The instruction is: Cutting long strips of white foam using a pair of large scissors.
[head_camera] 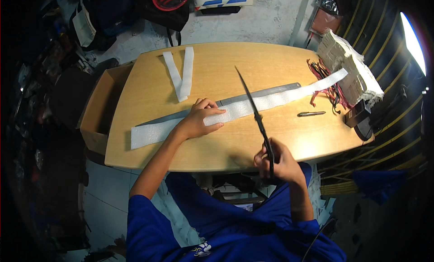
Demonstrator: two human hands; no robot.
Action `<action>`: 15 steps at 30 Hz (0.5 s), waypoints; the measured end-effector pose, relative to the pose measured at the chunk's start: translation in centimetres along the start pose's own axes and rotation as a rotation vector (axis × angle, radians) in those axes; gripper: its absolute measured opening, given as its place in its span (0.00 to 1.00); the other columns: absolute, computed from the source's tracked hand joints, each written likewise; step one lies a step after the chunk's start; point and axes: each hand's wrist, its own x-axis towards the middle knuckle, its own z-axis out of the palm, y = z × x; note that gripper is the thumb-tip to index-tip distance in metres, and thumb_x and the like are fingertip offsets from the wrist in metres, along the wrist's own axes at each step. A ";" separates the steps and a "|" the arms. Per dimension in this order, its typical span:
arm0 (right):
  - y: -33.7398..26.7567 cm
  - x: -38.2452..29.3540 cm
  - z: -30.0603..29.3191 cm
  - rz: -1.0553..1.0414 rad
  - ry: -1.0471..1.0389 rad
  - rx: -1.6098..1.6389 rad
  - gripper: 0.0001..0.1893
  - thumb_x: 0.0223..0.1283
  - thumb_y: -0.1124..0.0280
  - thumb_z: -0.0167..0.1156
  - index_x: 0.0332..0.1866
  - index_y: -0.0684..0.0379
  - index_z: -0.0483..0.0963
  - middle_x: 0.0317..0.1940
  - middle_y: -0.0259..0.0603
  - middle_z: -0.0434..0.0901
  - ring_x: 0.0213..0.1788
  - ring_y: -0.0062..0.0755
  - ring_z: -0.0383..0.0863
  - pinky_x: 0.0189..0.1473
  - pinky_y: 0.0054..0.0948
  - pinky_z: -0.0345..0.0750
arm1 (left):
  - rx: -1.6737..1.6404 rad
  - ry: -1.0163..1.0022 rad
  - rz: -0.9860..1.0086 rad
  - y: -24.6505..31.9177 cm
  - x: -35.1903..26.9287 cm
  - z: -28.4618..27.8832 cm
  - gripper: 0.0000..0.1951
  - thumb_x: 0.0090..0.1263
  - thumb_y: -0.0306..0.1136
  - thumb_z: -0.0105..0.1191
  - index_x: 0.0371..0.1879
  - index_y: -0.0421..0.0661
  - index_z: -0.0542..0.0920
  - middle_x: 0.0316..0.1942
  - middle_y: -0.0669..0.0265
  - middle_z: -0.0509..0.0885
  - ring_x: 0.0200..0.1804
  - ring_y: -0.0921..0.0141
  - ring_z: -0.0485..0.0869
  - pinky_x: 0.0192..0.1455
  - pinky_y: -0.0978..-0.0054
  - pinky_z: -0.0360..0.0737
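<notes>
A long strip of white foam sheet (151, 132) lies slantwise across the wooden table, its right end reaching the bundle of wires. Along the strip's far edge runs a grey metal ruler (271, 90), partly covered by the foam. My left hand (200, 118) presses down on the strip's left half, fingers bent and touching the ruler's edge. In my right hand (279, 160) is a pair of long dark scissors (252, 104), held by the handles above the table's near edge. The blades look closed and point away from me, passing over the strip in this view.
Two narrow foam strips (187, 70) form a V on the table (234, 58). At right lie a pen (311, 114), red and black wires (330, 89), a stack of pale sheet material (352, 68) and a black box (357, 113). An open cardboard box (98, 109) stands beside the left edge.
</notes>
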 end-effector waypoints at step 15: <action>4.1 -7.0 1.3 0.277 -0.221 0.268 0.25 0.70 0.46 0.48 0.45 0.64 0.64 0.24 0.40 0.73 0.17 0.29 0.76 0.17 0.24 0.72 | 0.067 0.099 0.040 0.1 0.2 0.2 0.21 0.53 0.36 0.69 0.46 0.42 0.83 0.42 0.59 0.82 0.49 0.61 0.78 0.55 0.67 0.75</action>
